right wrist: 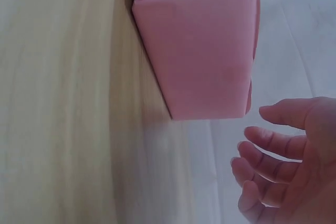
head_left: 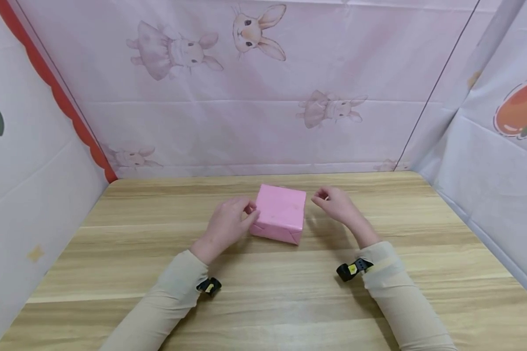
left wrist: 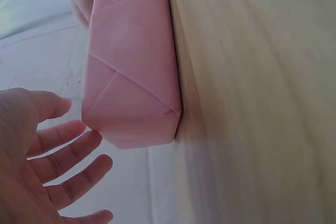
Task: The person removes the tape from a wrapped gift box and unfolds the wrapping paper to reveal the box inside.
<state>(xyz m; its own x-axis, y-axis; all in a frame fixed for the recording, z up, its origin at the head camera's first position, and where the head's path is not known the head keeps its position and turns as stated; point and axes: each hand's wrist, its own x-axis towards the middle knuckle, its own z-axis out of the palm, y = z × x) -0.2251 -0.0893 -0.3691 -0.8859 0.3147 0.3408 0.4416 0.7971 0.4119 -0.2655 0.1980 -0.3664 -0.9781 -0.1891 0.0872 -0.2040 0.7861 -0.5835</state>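
A box wrapped in pink paper (head_left: 281, 207) sits on the wooden table, with folded paper flaps showing on its near side. My left hand (head_left: 230, 222) is at the box's left side, fingertips right at its edge and fingers loosely bent. In the left wrist view, the fingers of that hand (left wrist: 58, 161) are spread beside the box's corner and grip nothing. To the right of the box, a small gap away, hovers my right hand (head_left: 335, 204) with relaxed fingers. The right wrist view shows this hand (right wrist: 283, 166) holding nothing, near the box's end (right wrist: 205, 61).
The wooden table (head_left: 263, 302) reaches back to a pink rabbit-print backdrop (head_left: 246, 131). White printed sheets flank it, one on the left (head_left: 30, 195) and one on the right (head_left: 496, 185). Each sleeved wrist wears a small black camera.
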